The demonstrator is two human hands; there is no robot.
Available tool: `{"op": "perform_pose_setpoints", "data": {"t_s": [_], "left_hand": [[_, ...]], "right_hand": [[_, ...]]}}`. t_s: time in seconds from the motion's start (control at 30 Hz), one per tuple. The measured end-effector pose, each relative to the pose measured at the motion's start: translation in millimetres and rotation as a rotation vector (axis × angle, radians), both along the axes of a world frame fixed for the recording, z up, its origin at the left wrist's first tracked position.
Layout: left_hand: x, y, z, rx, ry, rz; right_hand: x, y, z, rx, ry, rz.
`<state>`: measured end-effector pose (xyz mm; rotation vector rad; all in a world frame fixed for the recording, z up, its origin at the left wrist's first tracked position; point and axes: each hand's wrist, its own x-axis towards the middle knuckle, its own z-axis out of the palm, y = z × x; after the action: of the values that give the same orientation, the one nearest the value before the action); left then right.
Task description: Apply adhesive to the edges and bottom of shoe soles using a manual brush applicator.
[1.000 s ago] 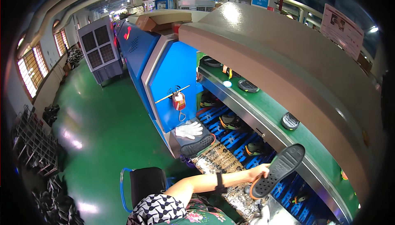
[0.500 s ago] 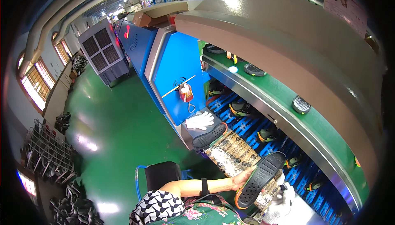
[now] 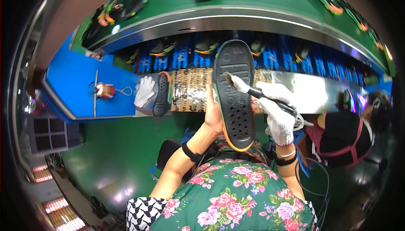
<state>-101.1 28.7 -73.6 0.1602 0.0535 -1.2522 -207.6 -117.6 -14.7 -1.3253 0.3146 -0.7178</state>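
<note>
Head view — left fingers (image 3: 210, 100) grip a lettered sole (image 3: 236, 115) — right fingers (image 3: 275, 91) a brush (image 3: 255, 92).

Blue side panel (image 3: 69, 89), grey cooler (image 3: 49, 133), barred windows (image 3: 63, 214) — co-worker (image 3: 341, 140) at right, green floor (image 3: 105, 159)

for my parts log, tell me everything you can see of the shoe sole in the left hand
The shoe sole is long, black and rubbery-looking, rounded at both ends, with an orange rim near the wearer and green along one side. Its patterned underside faces the camera: crosswise grooves far, round holes near. The bare left hand grips it lengthwise; a brush overlaps it, contact unclear.
</note>
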Motion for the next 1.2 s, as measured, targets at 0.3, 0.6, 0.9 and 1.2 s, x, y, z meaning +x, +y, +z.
{"op": "perform_pose_setpoints", "data": {"t_s": [0.3,0.6,0.9,1.2], "left_hand": [[-21.9,-23.4,13.1,-0.124,0.213,-0.059],[-25.4,-26.9,-20.2,-0.08,-0.029,0.008],[-19.9,-28.2,-32.2,0.37,-0.474,0.018],[-5.4,-31.6,-47.7,0.359,-0.716,-0.037]], "right_hand": [[-18.4,-11.5,12.4,-0.598,-0.029,-0.207],[-8.3,-16.2,10.1,-1.06,0.059,-0.367],[-3.8,-0.6,16.5,-0.656,0.018,-0.25],[-13.7,-7.1,-1.0,-0.799,0.052,-0.298]]}}
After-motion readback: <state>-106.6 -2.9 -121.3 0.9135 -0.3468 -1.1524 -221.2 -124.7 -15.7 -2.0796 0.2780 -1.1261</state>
